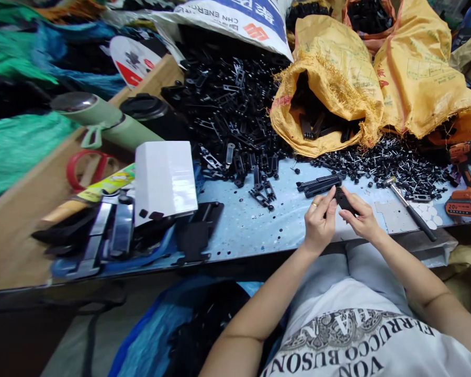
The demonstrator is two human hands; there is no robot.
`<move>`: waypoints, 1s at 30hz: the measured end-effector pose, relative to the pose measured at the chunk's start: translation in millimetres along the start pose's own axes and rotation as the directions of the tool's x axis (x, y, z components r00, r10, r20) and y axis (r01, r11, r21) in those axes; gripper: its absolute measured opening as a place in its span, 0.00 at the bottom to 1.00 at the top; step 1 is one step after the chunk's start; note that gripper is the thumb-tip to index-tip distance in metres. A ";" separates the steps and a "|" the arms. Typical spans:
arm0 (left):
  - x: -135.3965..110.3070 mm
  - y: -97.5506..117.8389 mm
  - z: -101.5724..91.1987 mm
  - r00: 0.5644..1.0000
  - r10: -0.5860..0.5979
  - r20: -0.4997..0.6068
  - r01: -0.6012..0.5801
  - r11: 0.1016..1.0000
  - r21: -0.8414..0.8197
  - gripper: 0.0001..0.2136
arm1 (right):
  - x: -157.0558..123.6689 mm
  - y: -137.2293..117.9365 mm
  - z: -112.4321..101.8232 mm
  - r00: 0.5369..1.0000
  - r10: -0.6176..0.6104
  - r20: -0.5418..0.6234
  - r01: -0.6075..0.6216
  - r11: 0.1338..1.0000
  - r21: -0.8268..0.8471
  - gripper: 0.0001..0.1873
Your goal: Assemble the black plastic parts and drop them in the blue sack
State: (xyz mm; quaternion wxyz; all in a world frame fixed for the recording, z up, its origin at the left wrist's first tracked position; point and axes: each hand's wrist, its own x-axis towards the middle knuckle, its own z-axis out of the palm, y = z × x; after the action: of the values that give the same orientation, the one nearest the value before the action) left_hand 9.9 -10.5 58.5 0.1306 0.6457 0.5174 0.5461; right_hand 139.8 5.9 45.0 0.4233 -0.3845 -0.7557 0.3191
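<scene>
In front of my body, both hands meet over the table's near edge. My right hand (360,215) pinches a small black plastic part (344,201) between thumb and fingers. My left hand (320,219), with a ring on one finger, is closed with its fingertips at the left edge of that same part. The fingers cover some of the part, so its full shape is hidden. Just beyond my left fingertips lie several long black plastic pieces (319,185), side by side on the blue tabletop (239,225).
A heap of black parts (235,104) covers the back. Yellow sacks (329,57) stand behind black-headed screws (392,162). A hammer (412,212) and an orange cordless drill (469,183) lie right. Left are a white box (165,178), red-handled scissors (74,170) and a green flask (113,120).
</scene>
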 end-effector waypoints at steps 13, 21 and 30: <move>21.6 -5.5 0.4 0.991 0.022 0.135 -0.012 0.997 -0.070 0.17 | -4.6 13.0 18.2 0.979 0.101 -0.176 -0.096 0.995 0.037 0.31; -29.1 -41.5 18.0 0.907 -0.381 0.177 0.377 0.924 0.060 0.20 | -12.3 51.1 4.4 0.974 0.149 0.172 -0.115 0.974 -0.194 0.25; -15.5 -37.8 6.2 0.575 0.067 0.815 -0.401 0.892 0.210 0.25 | 95.1 154.0 -204.3 0.914 0.195 -0.357 -0.403 0.545 -0.735 0.16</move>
State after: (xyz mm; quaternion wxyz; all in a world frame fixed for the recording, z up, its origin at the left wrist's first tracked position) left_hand -2.8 -4.4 19.6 0.1452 0.8950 0.4076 0.1086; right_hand 335.7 196.0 47.6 0.2315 -0.6904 -0.6847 -0.0306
